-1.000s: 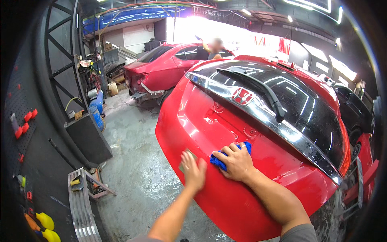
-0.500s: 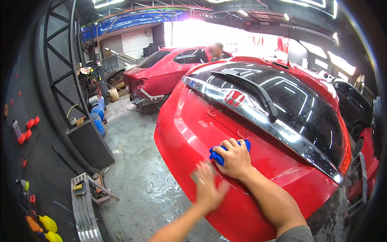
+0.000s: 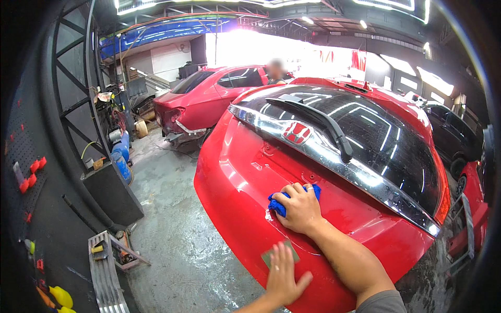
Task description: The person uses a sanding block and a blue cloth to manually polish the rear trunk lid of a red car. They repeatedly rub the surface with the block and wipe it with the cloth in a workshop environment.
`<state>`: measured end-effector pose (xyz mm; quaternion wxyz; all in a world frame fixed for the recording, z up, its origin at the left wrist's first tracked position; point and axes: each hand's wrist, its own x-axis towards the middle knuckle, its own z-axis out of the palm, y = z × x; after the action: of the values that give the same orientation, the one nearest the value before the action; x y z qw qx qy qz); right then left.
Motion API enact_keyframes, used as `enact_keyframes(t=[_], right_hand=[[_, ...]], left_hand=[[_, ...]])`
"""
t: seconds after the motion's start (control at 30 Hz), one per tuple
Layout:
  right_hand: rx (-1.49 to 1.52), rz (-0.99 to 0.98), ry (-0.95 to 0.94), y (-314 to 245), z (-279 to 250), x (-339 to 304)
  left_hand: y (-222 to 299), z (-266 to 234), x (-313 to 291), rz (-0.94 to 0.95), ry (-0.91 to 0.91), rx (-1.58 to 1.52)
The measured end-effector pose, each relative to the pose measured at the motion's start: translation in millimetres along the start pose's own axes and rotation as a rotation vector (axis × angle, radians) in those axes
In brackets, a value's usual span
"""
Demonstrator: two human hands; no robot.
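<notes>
My right hand (image 3: pixel 301 211) is closed round a bunched blue cloth (image 3: pixel 278 207) and rests on the red tailgate (image 3: pixel 229 172) of a car, below its chrome strip (image 3: pixel 360 175). Nearer to me, my left hand (image 3: pixel 284 274) lies flat, fingers stretched out and thumb apart, over a thin olive-grey sheet (image 3: pixel 295 251) that looks like sandpaper. The sheet is against the lower part of the tailgate, and the fingers hide much of it. A whitish wet trail (image 3: pixel 269 215) runs down the paint from the cloth.
A rear wiper (image 3: pixel 334 133) crosses the dark window above the strip. Beyond stands another red car (image 3: pixel 209 99) with a person (image 3: pixel 275 70) beside it. A metal step bench (image 3: pixel 107 266) is on the wet floor at left, and a ladder-like frame (image 3: pixel 467 224) at right.
My left hand has moved down and to the right over the tailgate with the sheet beneath it. The right hand keeps its hold on the cloth. The view has shifted slightly.
</notes>
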<state>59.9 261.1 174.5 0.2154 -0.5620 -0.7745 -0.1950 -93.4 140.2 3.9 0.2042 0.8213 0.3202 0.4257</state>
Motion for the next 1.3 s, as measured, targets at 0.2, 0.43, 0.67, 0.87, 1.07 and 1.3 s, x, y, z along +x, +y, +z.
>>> enact_keyframes(t=[0.2,0.43,0.67,0.87,1.07,1.3], right_hand=[[-0.034,-0.029,-0.034,-0.4,6.3,-3.9],[-0.079,-0.055,-0.065,3.4,3.1,-5.3],[-0.088,-0.075,-0.046,-4.6,4.7,-0.5],[-0.117,-0.088,-0.097,0.4,4.1,-3.8],[-0.109,-0.124,-0.099,-4.7,7.4,-4.2],[-0.108,-0.116,-0.102,-1.0,4.7,-4.4]], left_hand=[[-148.7,-65.8,129.9,-0.273,0.090,0.193],[-11.9,5.3,-13.9,-0.003,0.007,0.092],[-162.5,-69.5,109.3,-0.327,0.166,0.074],[-50.4,6.4,0.8,-0.041,0.143,0.113],[-116.4,-32.4,44.7,-0.154,0.139,0.179],[-54.8,8.6,-12.1,-0.140,0.106,0.103]])
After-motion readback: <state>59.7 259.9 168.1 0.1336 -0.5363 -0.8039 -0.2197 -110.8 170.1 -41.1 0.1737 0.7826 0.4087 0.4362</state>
